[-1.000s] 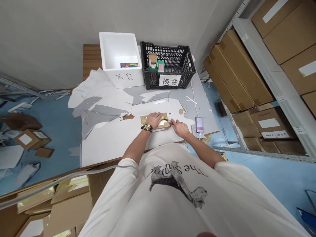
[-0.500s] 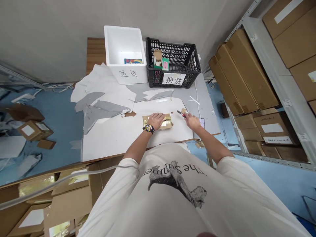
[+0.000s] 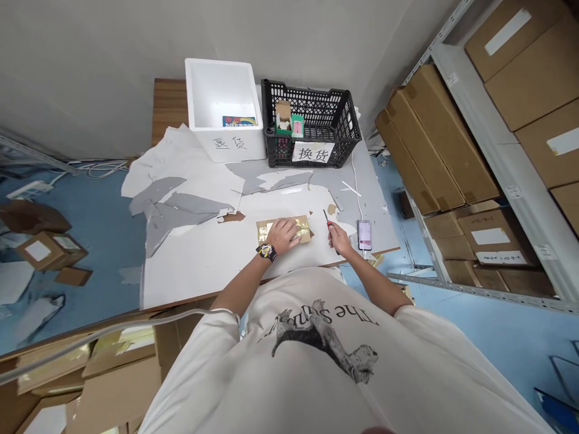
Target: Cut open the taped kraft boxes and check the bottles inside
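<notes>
A small cardboard box [image 3: 261, 231] with shiny gold tape lies flat near the table's front edge. My left hand [image 3: 281, 236], with a watch on the wrist, is laid over its middle and holds it against the table; the fingers cover part of the tape. To the right of the box and apart from it, my right hand [image 3: 340, 239] is wrapped round a red and black box cutter [image 3: 328, 222]. Its narrow dark end points away from me. A phone [image 3: 364, 234] with a lit screen lies beside my right hand, a white cable running to it.
A white foam box [image 3: 237, 144] and a black plastic crate [image 3: 312, 154], both holding small items, stand at the table's back. The white tabletop covering [image 3: 190, 265] is torn. Shelves with cartons [image 3: 446, 138] rise on the right; open cartons [image 3: 122, 367] sit lower left.
My right hand has turned the box cutter from pointing left to pointing away from me. My left hand's fingers have drawn in on the box. The camera view has shifted slightly.
</notes>
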`<state>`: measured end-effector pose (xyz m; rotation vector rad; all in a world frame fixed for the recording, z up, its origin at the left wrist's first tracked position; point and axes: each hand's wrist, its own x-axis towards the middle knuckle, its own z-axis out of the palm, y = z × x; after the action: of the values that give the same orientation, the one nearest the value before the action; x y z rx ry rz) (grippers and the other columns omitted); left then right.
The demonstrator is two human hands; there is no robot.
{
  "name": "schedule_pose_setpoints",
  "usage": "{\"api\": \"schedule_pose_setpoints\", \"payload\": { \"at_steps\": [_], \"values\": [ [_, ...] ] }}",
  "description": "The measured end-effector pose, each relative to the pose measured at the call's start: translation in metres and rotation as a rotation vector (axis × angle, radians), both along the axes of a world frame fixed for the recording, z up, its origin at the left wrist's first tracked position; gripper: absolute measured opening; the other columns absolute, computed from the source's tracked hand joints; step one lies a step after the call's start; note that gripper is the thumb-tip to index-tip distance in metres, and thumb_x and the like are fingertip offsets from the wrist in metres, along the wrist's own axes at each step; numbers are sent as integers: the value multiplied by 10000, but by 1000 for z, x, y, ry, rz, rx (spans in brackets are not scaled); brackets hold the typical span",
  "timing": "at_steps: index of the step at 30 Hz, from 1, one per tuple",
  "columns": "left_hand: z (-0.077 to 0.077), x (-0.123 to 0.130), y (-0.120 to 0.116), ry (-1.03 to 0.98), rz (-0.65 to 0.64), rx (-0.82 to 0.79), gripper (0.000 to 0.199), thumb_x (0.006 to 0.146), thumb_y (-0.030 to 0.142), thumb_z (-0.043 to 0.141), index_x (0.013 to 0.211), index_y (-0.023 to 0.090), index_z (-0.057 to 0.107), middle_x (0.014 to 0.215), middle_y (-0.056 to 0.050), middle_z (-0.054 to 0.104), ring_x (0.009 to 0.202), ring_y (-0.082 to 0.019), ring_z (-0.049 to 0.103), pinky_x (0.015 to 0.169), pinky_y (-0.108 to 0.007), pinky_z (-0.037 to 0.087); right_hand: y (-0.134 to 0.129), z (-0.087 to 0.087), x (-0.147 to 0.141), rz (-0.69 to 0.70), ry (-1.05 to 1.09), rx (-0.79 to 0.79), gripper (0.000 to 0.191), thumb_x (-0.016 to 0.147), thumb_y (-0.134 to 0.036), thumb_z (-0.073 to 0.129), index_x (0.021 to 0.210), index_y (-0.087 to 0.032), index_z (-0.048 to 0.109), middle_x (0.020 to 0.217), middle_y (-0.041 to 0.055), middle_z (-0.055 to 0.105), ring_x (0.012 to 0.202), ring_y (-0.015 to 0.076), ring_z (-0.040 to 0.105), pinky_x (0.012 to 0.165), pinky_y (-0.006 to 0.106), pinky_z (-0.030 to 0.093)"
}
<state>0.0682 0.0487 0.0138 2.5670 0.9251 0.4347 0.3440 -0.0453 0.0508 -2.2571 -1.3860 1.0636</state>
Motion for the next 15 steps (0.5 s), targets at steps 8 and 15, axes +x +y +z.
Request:
{"api": "schedule_pose_setpoints", "payload": {
  "at_steps": [8,15],
  "values": [
    [-1,4,-18,43,39,-53,560,1031,500,743,1535,264,682,1477,-171,683,1327,-403,602,1225,-595,426,61,-6,-28,115,82,108,502,1016,-553,665,1397,-228,707,1037,37,777,862,196,690,765,262,567],
    [1,21,-21,72,199,-181,590,969,527,802,1497,281,708,1377,-157,668,1324,-403,582,1240,-580,360,109,-7,-41,11,281,-326,469,789,-396,987,1075,-200,670,609,-63,604,528,139,532,519,234,430]
  ]
}}
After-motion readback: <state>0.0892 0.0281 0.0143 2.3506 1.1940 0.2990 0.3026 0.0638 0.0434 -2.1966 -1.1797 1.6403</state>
